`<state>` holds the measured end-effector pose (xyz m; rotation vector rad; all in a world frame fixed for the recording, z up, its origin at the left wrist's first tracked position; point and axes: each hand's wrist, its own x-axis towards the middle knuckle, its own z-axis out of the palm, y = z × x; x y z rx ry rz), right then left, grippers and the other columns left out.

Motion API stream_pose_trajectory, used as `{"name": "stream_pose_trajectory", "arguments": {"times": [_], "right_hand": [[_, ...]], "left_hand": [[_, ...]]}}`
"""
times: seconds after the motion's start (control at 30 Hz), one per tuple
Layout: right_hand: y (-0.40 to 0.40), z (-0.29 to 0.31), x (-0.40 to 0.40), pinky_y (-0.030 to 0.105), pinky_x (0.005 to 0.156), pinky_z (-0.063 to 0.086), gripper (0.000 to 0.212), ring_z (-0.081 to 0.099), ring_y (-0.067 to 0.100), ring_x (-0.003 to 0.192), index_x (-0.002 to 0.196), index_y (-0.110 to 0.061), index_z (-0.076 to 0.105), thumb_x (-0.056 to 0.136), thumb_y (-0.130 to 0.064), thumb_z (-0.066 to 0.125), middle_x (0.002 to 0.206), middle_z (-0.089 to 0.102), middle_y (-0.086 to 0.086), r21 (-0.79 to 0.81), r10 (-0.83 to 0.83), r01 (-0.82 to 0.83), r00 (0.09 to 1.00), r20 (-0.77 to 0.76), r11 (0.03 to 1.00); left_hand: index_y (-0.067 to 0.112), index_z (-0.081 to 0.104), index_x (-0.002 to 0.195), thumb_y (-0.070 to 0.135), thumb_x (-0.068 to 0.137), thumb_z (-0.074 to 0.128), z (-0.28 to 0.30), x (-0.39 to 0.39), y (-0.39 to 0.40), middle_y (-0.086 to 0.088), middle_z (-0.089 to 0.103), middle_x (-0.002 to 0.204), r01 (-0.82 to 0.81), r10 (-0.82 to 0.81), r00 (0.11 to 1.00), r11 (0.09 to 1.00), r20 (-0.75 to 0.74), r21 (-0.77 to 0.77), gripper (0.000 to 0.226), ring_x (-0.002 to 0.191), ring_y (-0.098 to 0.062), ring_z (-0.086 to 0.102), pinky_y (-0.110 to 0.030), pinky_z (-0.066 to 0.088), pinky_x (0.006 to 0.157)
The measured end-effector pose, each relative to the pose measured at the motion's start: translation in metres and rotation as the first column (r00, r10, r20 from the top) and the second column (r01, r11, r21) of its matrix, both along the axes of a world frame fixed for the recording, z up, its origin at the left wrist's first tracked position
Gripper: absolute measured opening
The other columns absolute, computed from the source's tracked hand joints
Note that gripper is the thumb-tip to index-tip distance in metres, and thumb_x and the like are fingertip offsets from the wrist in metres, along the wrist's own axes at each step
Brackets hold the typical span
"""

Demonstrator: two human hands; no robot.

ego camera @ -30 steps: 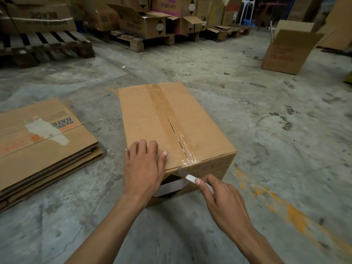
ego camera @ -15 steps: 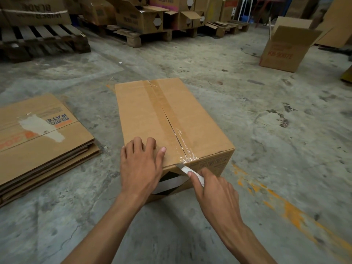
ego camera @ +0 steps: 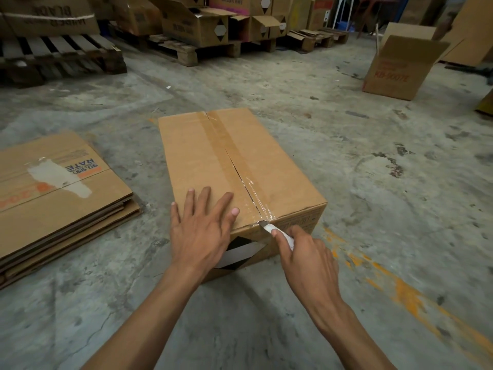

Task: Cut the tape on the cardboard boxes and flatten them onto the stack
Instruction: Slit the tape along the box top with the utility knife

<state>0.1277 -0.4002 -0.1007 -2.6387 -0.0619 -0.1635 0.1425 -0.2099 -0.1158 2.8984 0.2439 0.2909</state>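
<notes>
The right hand (ego camera: 306,252) is closed round a white knife (ego camera: 278,232), blade tip at the near top edge of the box (ego camera: 234,166) where the tape (ego camera: 226,145) ends — ready to slit. The left hand (ego camera: 200,228) lies flat, fingers spread, pinning the lid. Flattened stack (ego camera: 58,188) waits at the left on the floor.

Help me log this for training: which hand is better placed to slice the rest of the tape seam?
Right. The right hand grips the utility knife with its blade at the tape on the near edge of the cardboard box. The left hand lies flat on the top, bracing it.
</notes>
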Motion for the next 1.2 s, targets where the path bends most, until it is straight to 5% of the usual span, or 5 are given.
{"name": "stream_pose_trajectory", "arguments": {"times": [0.17, 0.3, 0.4, 0.63, 1.2], "right_hand": [[-0.031, 0.004, -0.007, 0.027, 0.05, 0.032, 0.044, 0.046, 0.006, 0.053, 0.078, -0.023, 0.055, 0.087, -0.064, 0.043, 0.054, 0.046, -0.009, 0.244, 0.166, -0.14, 0.982, -0.086, 0.959], [-0.04, -0.003, -0.004, 0.021, 0.047, 0.032, 0.049, 0.038, 0.003, 0.042, 0.075, -0.011, 0.06, 0.096, -0.051, 0.04, 0.047, 0.044, -0.004, 0.549, 0.114, -0.008, 0.981, -0.159, 0.836], [-0.034, -0.011, -0.005, 0.019, 0.046, 0.035, 0.052, 0.045, 0.005, 0.041, 0.071, -0.013, 0.063, 0.102, -0.042, 0.033, 0.048, 0.054, 0.003, 0.547, 0.035, 0.063, 0.985, -0.168, 0.835], [-0.021, -0.01, -0.009, 0.014, 0.039, 0.025, 0.045, 0.031, 0.003, 0.032, 0.076, -0.007, 0.064, 0.104, -0.03, 0.036, 0.042, 0.038, -0.005, 0.642, 0.037, 0.093, 0.982, -0.186, 0.761], [-0.015, 0.0, -0.005, 0.018, 0.038, 0.025, 0.043, 0.032, 0.002, 0.031, 0.078, -0.011, 0.063, 0.104, -0.032, 0.035, 0.041, 0.04, -0.006, 0.651, 0.104, 0.141, 0.941, -0.323, 0.746]], "left_hand": [[0.05, 0.016, 0.149, 0.064, 0.095, 0.004, 0.005, 0.0, -0.007, 0.005, 0.006, 0.164, -0.044, 0.038, 0.997, 0.995, -0.066, -0.093, 0.057, 0.151, -0.025, -0.006, -0.063, 0.015, 0.115], [0.048, 0.015, 0.15, 0.064, 0.094, 0.005, 0.006, -0.002, -0.011, 0.006, 0.007, 0.164, -0.061, 0.054, 0.995, 0.995, -0.079, -0.084, 0.059, 0.151, -0.026, -0.003, -0.061, 0.023, 0.112], [0.048, 0.014, 0.15, 0.064, 0.095, 0.005, 0.007, -0.004, -0.013, 0.005, 0.006, 0.164, -0.065, 0.059, 0.995, 0.995, -0.08, -0.08, 0.059, 0.151, -0.026, -0.004, -0.061, 0.022, 0.113], [0.048, 0.012, 0.151, 0.065, 0.094, 0.004, 0.008, -0.004, -0.014, 0.006, 0.005, 0.164, -0.063, 0.055, 0.994, 0.994, -0.091, -0.084, 0.061, 0.151, -0.026, -0.004, -0.062, 0.022, 0.112], [0.047, 0.013, 0.151, 0.064, 0.094, 0.004, 0.008, -0.005, -0.014, 0.005, 0.007, 0.164, -0.064, 0.058, 0.996, 0.995, -0.07, -0.079, 0.06, 0.151, -0.026, -0.003, -0.061, 0.023, 0.112]]}}
